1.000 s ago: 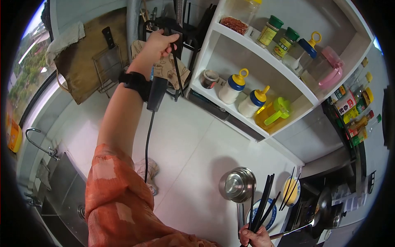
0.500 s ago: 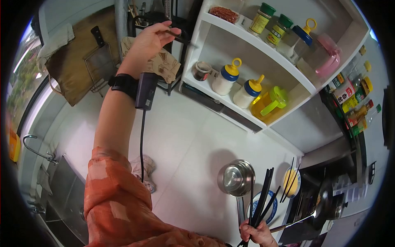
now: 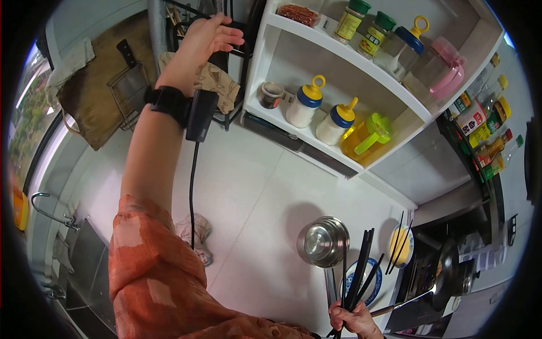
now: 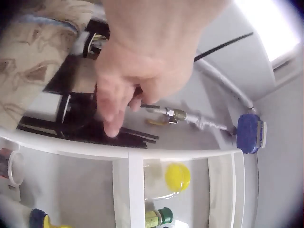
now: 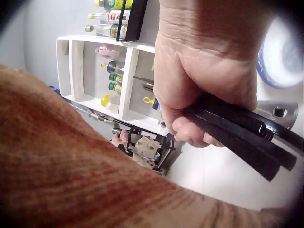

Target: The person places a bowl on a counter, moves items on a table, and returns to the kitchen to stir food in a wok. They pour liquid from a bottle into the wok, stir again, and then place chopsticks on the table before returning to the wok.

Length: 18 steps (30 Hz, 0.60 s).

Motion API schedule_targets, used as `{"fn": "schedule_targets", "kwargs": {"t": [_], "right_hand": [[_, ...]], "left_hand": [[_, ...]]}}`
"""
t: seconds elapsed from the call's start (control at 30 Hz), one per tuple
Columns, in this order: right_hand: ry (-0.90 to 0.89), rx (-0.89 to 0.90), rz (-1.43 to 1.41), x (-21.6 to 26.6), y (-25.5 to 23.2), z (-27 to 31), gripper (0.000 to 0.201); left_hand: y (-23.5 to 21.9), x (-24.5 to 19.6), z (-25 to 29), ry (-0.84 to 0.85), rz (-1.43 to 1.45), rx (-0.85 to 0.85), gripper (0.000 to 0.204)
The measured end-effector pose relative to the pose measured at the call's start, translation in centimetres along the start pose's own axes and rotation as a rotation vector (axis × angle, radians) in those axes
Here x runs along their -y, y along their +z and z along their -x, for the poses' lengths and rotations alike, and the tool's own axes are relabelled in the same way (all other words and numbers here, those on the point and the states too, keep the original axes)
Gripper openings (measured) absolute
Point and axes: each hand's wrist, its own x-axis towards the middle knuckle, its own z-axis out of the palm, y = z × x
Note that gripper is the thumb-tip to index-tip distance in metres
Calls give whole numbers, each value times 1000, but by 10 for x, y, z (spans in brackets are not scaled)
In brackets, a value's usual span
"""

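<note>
My left hand (image 3: 212, 39) reaches over a dark rack in the far corner, its fingers straight with nothing gripped between them in the head view. Below its wrist, a tan patterned cloth (image 3: 219, 87) hangs at the rack. In the left wrist view the left hand (image 4: 142, 66) points down past the top edge of the white shelf (image 4: 185, 153). My right hand (image 3: 354, 319) grips a bundle of black chopsticks (image 3: 361, 274) at the near side of the counter. Their thick square ends (image 5: 256, 147) stick out of the fist in the right wrist view.
A steel saucepan (image 3: 324, 242) stands beside the chopsticks, its handle pointing toward the right hand. Behind are a blue-rimmed bowl (image 3: 375, 282) and a bowl of yellow liquid (image 3: 402, 248) with chopsticks across it. A wok (image 3: 447, 265) sits on the stove; a sink (image 3: 84, 265) is at left.
My left hand's fingers have straightened, and the dark stick seen in them earlier no longer shows there. The head view has shifted slightly. My right hand still grips the chopsticks.
</note>
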Motion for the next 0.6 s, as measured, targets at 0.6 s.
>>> {"fn": "schedule_targets", "kwargs": {"t": [0.6], "right_hand": [[94,-43,-119,-4,-9,-5,14]], "left_hand": [[34,5,-69,-97,-866,-210,17]]}}
